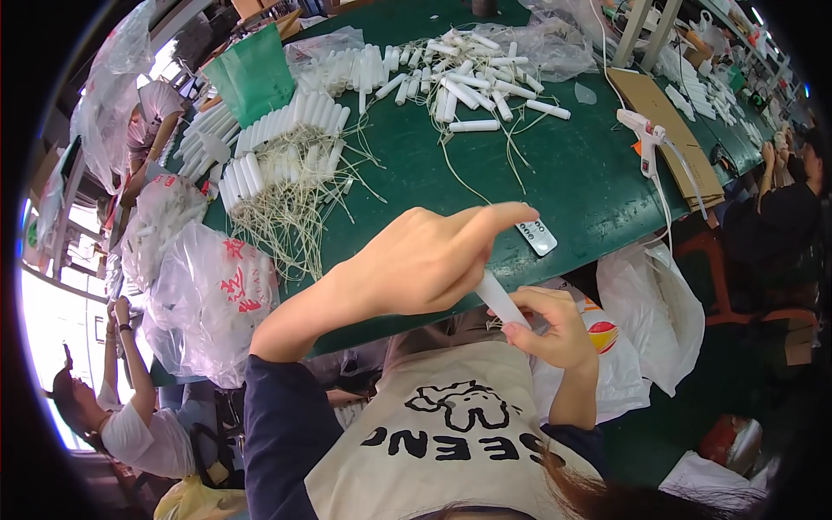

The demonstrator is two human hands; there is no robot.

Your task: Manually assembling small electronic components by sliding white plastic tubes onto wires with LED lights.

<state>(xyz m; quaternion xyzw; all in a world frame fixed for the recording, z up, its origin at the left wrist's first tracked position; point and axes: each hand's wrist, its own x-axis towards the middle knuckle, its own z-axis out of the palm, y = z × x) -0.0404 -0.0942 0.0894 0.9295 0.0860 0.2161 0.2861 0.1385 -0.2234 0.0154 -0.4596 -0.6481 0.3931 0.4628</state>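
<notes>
A white stick-shaped tube (500, 300), like the tubes on the table, slants in front of me at the table's near edge. My right hand (559, 328) is closed on its lower end, with thin pale wire ends beside the fingers. My left hand (425, 260) is curled around the upper end, which it hides, while its index finger stretches out to the right. Just beyond that fingertip a small white remote control (537, 237) with dark buttons lies on the green tabletop (407, 173).
Rows of white tubes with tangled wires (286, 182) lie at left, and a loose pile of tubes (468, 78) farther back. A white glue gun (643, 139) with its cord rests at right by a cardboard sheet (667, 130). Plastic bags (208, 295) hang at left; people work on both sides.
</notes>
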